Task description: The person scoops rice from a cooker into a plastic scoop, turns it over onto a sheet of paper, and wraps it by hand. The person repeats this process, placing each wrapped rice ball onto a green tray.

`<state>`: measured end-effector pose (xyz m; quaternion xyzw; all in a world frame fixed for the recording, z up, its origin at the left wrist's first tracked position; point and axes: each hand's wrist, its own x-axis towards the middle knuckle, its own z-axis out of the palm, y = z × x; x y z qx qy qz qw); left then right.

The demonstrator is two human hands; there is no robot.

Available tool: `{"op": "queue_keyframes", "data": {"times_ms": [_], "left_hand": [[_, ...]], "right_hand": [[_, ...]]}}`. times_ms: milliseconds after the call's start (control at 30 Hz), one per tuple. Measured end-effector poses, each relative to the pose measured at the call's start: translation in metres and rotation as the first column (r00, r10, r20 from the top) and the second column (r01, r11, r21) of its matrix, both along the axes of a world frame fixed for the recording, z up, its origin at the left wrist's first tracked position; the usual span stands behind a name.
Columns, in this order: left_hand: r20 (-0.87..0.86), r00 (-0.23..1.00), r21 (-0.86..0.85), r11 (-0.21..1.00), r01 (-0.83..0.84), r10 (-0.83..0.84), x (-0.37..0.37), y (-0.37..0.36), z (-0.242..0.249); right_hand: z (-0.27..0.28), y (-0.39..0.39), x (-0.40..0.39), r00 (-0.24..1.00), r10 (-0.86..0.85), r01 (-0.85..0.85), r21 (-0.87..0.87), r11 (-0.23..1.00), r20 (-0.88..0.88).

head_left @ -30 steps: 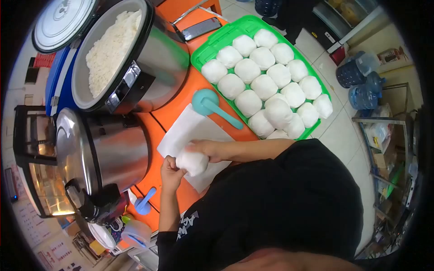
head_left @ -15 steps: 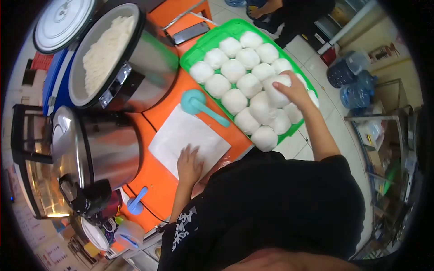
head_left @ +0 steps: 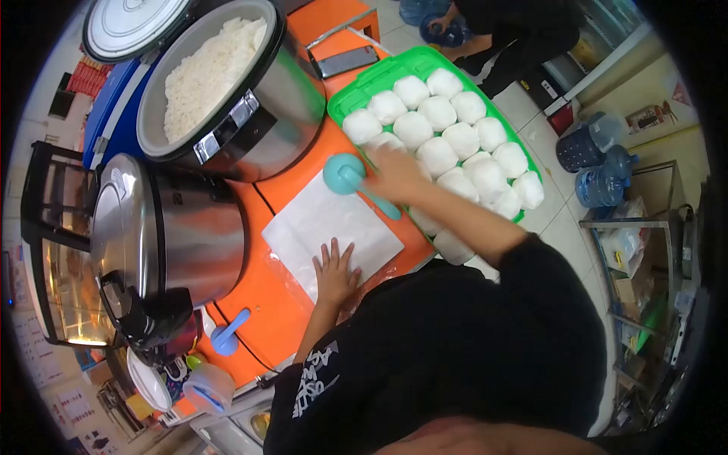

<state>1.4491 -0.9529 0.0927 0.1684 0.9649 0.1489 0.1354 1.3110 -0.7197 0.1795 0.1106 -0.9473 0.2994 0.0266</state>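
My left hand [head_left: 336, 274] lies flat with spread fingers on a stack of square white paper sheets [head_left: 326, 220]. Blurred by motion, my right hand [head_left: 394, 176] is beside the teal rice scoop [head_left: 343, 174], over its handle side; its fingers are too smeared to read. The scoop rests at the paper's top corner, with part of its handle behind my right hand. A green tray [head_left: 356, 92] holds many round white bundles [head_left: 437, 156], one of them [head_left: 484, 178] sitting on top of others. My right forearm hides some bundles near the tray's front.
An open rice cooker [head_left: 205, 83] full of white rice stands on the orange table [head_left: 265, 318], beside a closed steel cooker [head_left: 182, 227]. A blue scoop [head_left: 227, 337] and a phone [head_left: 347, 62] lie there too. Another person [head_left: 523, 38] is beyond the tray, near water jugs [head_left: 599, 182].
My right hand has let go of a white bundle on the tray and swung left to the teal scoop. My left hand still lies on the paper, its fingers now more spread.
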Motion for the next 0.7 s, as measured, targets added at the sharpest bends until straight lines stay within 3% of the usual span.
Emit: {"op": "queue_keyframes", "data": {"times_ms": [33,100,167,233,300,367,433,467,500,533,600,633,700], "left_hand": [[0.004,1.000,0.003,1.000,-0.018,0.018,-0.002,0.001,0.005],[-0.030,0.998,0.034,0.998,-0.059,0.060,-0.008,0.001,0.024],[-0.078,0.989,0.063,0.991,-0.117,0.122,-0.023,-0.016,0.049],[-0.184,0.941,0.344,0.916,-0.207,0.282,-0.034,-0.032,0.071],[-0.289,0.875,0.451,0.862,-0.233,0.388,-0.048,-0.052,0.096],[-0.322,0.806,0.779,0.623,-0.073,0.497,-0.068,-0.069,0.116],[-0.437,0.679,0.790,0.613,-0.024,0.590,-0.101,-0.075,0.128],[-0.505,0.618,0.775,0.632,0.017,0.603,-0.123,-0.073,0.136],[-0.554,0.533,0.774,0.631,0.050,0.639,-0.145,-0.068,0.146],[-0.597,0.441,0.770,0.632,0.083,0.670,-0.167,-0.059,0.155],[-0.388,0.516,0.906,0.214,0.364,0.764,-0.201,-0.027,0.167],[-0.513,0.396,0.857,0.429,0.286,0.761,-0.210,-0.026,0.170],[-0.554,0.292,0.831,0.499,0.246,0.780,-0.218,-0.014,0.186]], "right_hand": [[-0.001,-0.028,-0.004,0.998,0.066,-0.068,0.156,0.985,0.016],[-0.029,-0.066,-0.020,0.976,0.028,-0.109,0.375,0.921,0.217],[-0.024,-0.071,-0.017,0.938,0.061,-0.131,0.188,0.973,0.340],[-0.049,-0.072,-0.010,0.971,0.127,-0.150,0.101,0.984,0.203],[-0.011,-0.073,-0.005,0.907,0.229,-0.241,-0.010,0.970,0.354],[0.051,-0.061,-0.011,0.829,0.546,-0.467,-0.392,0.793,0.117],[0.105,-0.058,-0.048,0.810,0.443,-0.552,-0.245,0.797,-0.384],[0.151,-0.067,-0.075,0.794,0.353,-0.552,-0.345,0.759,-0.495],[0.209,-0.076,-0.098,0.740,0.377,-0.514,-0.107,0.851,-0.557],[0.226,-0.092,-0.139,0.794,0.388,-0.425,0.030,0.905,-0.468],[0.245,-0.121,-0.231,0.886,0.337,-0.231,0.325,0.917,-0.320],[0.233,-0.138,-0.274,0.920,0.284,-0.131,0.470,0.873,-0.269],[0.207,-0.159,-0.320,0.935,0.221,-0.014,0.591,0.807,-0.279]]}}
